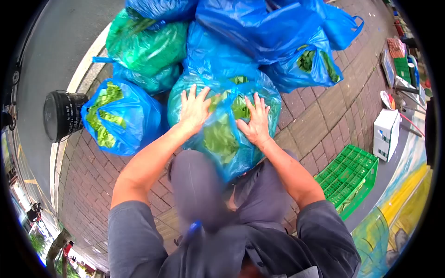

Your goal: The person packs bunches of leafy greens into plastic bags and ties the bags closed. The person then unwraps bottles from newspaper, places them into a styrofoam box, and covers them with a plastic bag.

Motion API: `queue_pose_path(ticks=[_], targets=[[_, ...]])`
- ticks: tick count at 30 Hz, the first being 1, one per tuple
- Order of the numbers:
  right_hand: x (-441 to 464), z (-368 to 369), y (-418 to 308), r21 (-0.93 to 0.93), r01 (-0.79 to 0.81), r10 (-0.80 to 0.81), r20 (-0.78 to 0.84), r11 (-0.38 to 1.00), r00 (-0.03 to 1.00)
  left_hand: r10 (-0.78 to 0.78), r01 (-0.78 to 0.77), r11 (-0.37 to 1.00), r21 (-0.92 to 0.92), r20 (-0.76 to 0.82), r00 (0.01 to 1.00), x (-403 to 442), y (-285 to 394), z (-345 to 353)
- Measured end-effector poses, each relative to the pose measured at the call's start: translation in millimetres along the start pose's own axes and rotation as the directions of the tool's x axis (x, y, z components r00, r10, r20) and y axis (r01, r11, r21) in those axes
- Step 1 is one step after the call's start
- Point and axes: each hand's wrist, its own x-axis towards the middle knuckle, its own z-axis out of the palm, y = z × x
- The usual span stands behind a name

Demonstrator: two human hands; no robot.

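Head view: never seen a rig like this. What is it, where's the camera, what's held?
There is no machine: you see the wearer's own bare hands from one head-worn camera, looking forward and down. The left hand and right hand rest spread on a blue-green plastic bag with leafy greens inside; they touch it, with no visible grip. It sits on brick pavement among other bags, including a green one ahead. Left stands a black bucket; right lies a green crate.
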Motion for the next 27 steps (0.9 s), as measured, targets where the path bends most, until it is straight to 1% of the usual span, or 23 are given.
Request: queue_pose_path(ticks=[1, 2, 3, 5, 6, 9, 10, 13, 14, 15, 16, 17, 18, 19, 21, 22, 23, 25, 26, 27], targets=[[9, -4, 7, 0.048, -0.002, 0.002, 0.001, 0.999, 1.000, 0.027, -0.027, 0.999, 0.025, -0.002, 1.000, 3, -3, 0], [2, -3, 11, 0.019, 0.032, -0.032, -0.005, 0.999, 0.999, 0.024, -0.024, 0.999, -0.021, 0.004, 1.000, -1, 4, -10], [-3, -2, 5, -0.049, 0.008, -0.008, 0.003, 0.999, 1.000, 0.017, -0.013, 0.999, -0.044, 0.093, 0.996, -3, 9, -27], [-9, 1, 0, -0.009, 0.047, -0.048, -0.064, 0.999, 0.997, 0.027, -0.017, 0.994, -0.105, 0.100, 0.995, -8, 6, -31], [-7, 2, 2, 0.016, 0.049, -0.048, -0.069, 0.999, 0.996, 0.009, 0.016, 0.987, -0.163, 0.150, 0.989, -7, 7, -39], [-6, -12, 4, 0.056, 0.057, -0.053, -0.071, 0.997, 0.996, 0.008, 0.024, 0.941, -0.338, 0.092, 0.996, -16, 5, -48], [-8, -18, 3, 0.071, 0.056, -0.052, -0.063, 0.996, 0.997, -0.023, 0.090, 0.902, -0.422, 0.161, 0.987, -16, 3, -58], [-15, -44, -3, 0.115, 0.027, -0.025, -0.018, 0.993, 1.000, -0.011, 0.012, 0.806, -0.592, 0.005, 1.000, -31, -1, -67], [-17, -57, -8, 0.120, 0.015, -0.016, 0.008, 0.993, 1.000, -0.005, -0.007, 0.794, -0.608, -0.018, 1.000, -34, -5, -64], [-19, -68, -10, 0.124, 0.005, -0.009, 0.033, 0.992, 0.999, 0.025, -0.072, 0.743, -0.665, -0.080, 0.996, -34, -6, -67], [-19, -76, -9, 0.188, 0.029, -0.021, -0.045, 0.982, 0.999, 0.054, -0.144, 0.687, -0.712, -0.147, 0.988, -32, -8, -71], [-17, -83, -9, 0.246, 0.100, -0.061, -0.162, 0.964, 0.985, 0.073, -0.209, 0.625, -0.752, -0.211, 0.975, -33, -9, -74], [-14, -93, -20, 0.235, 0.179, -0.129, -0.215, 0.955, 0.968, 0.082, -0.108, 0.695, -0.710, -0.071, 0.994, -36, -8, -79], [-9, -103, -33, 0.222, 0.259, -0.197, -0.267, 0.940, 0.943, 0.068, -0.035, 0.743, -0.669, 0.024, 0.997, -36, -1, -90], [-1, -107, -54, 0.015, 0.309, -0.305, -0.121, 0.951, 0.944, 0.038, -0.013, 0.881, -0.472, 0.045, 0.998, -40, 13, -101], [2, -105, -59, -0.040, 0.338, -0.340, -0.043, 0.940, 0.940, 0.041, -0.042, 0.927, -0.372, -0.010, 0.999, -40, 20, -105], [2, -105, -64, -0.064, 0.346, -0.347, 0.002, 0.936, 0.938, 0.049, -0.056, 0.926, -0.373, -0.029, 0.998, -37, 25, -108], [4, -98, -65, -0.121, 0.361, -0.371, -0.078, 0.925, 0.925, 0.052, -0.076, 0.923, -0.376, -0.073, 0.996, -32, 30, -113], [6, -96, -62, -0.102, 0.359, -0.368, -0.093, 0.928, 0.925, 0.131, -0.202, 0.920, -0.336, -0.223, 0.966, -30, 29, -107], [7, -96, -58, -0.082, 0.355, -0.363, -0.109, 0.931, 0.926, 0.108, -0.151, 0.931, -0.332, -0.144, 0.984, -27, 31, -114]])
